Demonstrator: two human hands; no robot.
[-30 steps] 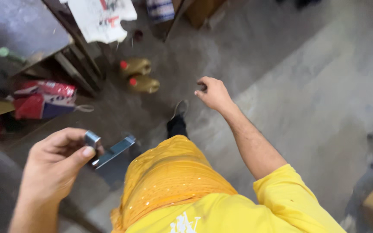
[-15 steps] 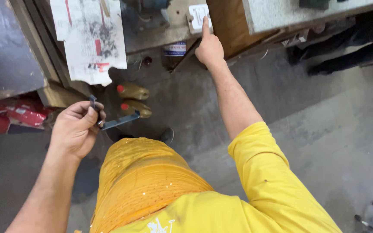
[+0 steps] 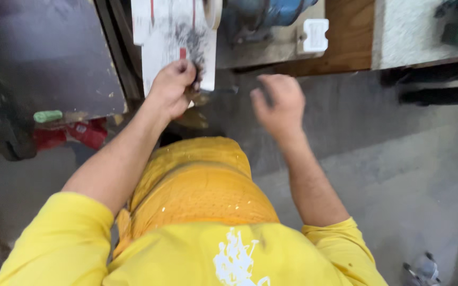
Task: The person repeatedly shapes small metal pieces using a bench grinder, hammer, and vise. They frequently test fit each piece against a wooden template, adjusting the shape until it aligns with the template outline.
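the left hand [image 3: 172,87] sits in the upper middle of the frame, fingers curled shut against the lower edge of a hanging white sheet [image 3: 173,45]. the sheet looks like thin paper or card, flat and rectangular, smudged with dark grey specks and marked with small red patches. whether the hand pinches the sheet itself or grips something small and dark against it cannot be told; a dark bit shows by the fingertips but is blurred.

the right hand [image 3: 278,103] hangs just right of centre, held apart from the sheet, fingers loosely bent and spread, holding nothing. it is blurred.

above the right hand, at the top edge of the frame, a rounded blue metal body [image 3: 271,10] rests on a dusty grey ledge, and beside it a white plastic switch plate [image 3: 315,35] is fixed to a brown wooden board [image 3: 345,47]. a speckled pale stone-like slab [image 3: 409,29] fills the upper right.

in the upper left, a dark, scuffed flat panel [image 3: 43,58] slopes down, with a small green cylinder [image 3: 47,116] and crumpled red packaging [image 3: 75,132] beneath it at the left edge. the floor [image 3: 398,175] is rough grey concrete. the lower frame is filled with a yellow shirt [image 3: 197,254] and orange mesh fabric [image 3: 202,185].
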